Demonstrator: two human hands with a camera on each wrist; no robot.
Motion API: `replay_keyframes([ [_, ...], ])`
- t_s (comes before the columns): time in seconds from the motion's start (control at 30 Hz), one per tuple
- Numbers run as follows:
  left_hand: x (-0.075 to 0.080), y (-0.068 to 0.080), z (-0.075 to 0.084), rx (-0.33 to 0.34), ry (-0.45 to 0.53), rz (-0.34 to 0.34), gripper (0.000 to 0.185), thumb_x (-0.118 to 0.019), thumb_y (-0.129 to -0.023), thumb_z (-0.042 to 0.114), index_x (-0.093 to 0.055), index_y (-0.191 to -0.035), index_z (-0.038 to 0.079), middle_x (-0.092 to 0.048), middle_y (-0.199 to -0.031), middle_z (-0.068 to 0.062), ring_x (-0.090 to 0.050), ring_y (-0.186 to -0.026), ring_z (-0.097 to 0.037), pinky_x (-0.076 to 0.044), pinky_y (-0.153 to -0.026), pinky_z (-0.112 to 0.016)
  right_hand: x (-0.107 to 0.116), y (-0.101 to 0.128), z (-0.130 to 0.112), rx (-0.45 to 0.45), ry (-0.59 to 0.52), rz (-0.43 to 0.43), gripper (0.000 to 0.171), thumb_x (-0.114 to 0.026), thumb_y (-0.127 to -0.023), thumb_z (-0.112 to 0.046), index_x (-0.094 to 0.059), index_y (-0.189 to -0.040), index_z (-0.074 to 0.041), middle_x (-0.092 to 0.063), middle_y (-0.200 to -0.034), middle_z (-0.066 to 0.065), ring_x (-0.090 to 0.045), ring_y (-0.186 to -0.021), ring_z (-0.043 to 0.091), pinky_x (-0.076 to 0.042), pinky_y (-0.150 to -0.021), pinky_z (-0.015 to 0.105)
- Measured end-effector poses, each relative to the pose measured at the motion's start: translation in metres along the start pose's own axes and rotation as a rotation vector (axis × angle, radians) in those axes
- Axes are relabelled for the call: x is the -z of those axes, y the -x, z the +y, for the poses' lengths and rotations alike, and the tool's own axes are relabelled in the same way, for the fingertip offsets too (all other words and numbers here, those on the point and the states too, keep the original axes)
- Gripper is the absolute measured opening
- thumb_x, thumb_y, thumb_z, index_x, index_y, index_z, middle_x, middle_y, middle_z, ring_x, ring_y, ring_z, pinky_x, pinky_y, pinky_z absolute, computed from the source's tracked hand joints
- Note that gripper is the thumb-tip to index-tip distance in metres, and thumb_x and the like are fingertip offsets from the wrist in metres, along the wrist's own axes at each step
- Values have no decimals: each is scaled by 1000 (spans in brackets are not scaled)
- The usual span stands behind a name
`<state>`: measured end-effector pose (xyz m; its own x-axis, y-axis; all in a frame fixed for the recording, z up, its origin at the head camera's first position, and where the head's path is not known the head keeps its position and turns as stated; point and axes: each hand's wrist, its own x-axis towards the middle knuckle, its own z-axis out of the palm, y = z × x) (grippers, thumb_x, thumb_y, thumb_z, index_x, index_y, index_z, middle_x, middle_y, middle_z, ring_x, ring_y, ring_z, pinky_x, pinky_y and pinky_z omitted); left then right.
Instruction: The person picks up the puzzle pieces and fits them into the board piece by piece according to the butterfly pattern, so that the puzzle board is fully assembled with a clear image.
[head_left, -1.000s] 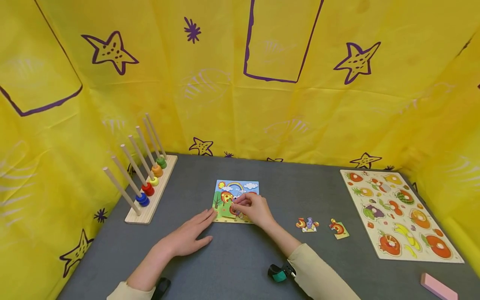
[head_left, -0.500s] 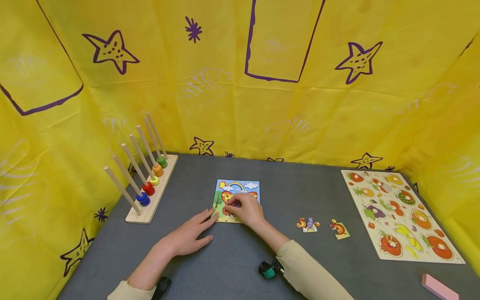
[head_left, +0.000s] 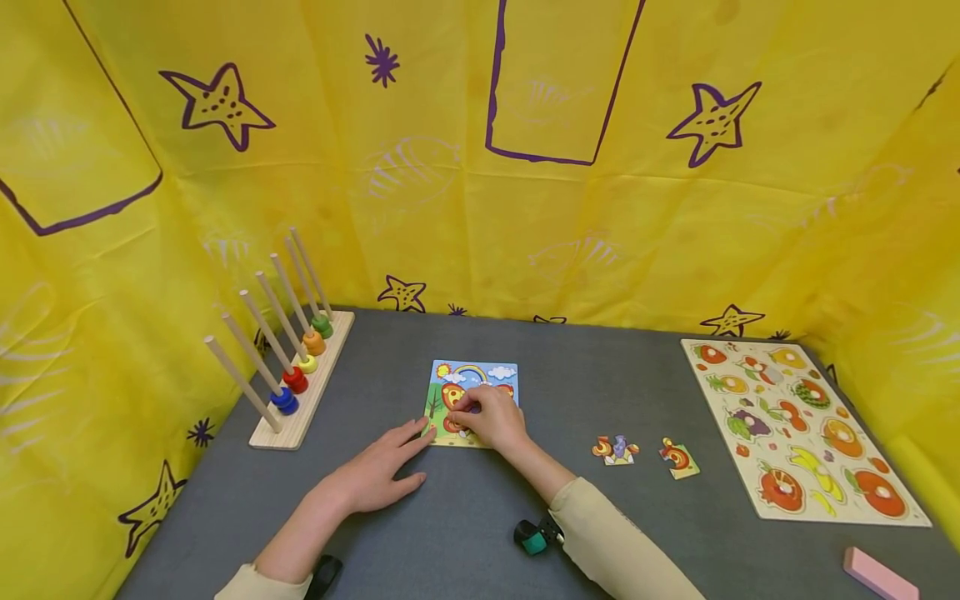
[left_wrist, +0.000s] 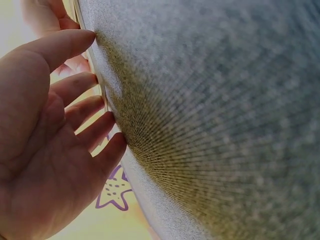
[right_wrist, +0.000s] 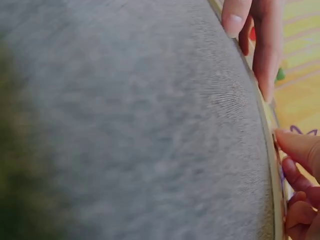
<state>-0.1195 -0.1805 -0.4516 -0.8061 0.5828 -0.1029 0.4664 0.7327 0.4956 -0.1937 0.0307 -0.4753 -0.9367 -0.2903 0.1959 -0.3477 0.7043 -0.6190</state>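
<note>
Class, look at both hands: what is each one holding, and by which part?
The right hand pinches something small over the puzzle board; where exactly cannot be told. The left hand holds nothing, fingertips against the board's near-left edge.

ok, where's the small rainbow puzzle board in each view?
Head: rainbow puzzle board at table centre, right hand on it, left hand at its near-left corner.
Left wrist: only a thin pale edge by the fingertips.
Right wrist: only its edge, along the right side.
Shared landmark: grey table.

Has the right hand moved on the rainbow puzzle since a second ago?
Yes. The right hand has slid a little left and toward the far edge of the rainbow puzzle, judged against the puzzle's corner, which stayed put.
</note>
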Motion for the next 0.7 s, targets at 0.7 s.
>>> replay_keyframes([
  [0.7, -1, -6, 4, -4, -149, 66, 56, -60, -88, 33, -45, -136, 9, -33, -145, -6, -33, -129, -26, -37, -94, -50, 10, -15, -10, -170, 35, -234, 20, -74, -73, -42, -61, -70, -27, -51, -63, -8, -46, -56, 9, -34, -48, 28],
])
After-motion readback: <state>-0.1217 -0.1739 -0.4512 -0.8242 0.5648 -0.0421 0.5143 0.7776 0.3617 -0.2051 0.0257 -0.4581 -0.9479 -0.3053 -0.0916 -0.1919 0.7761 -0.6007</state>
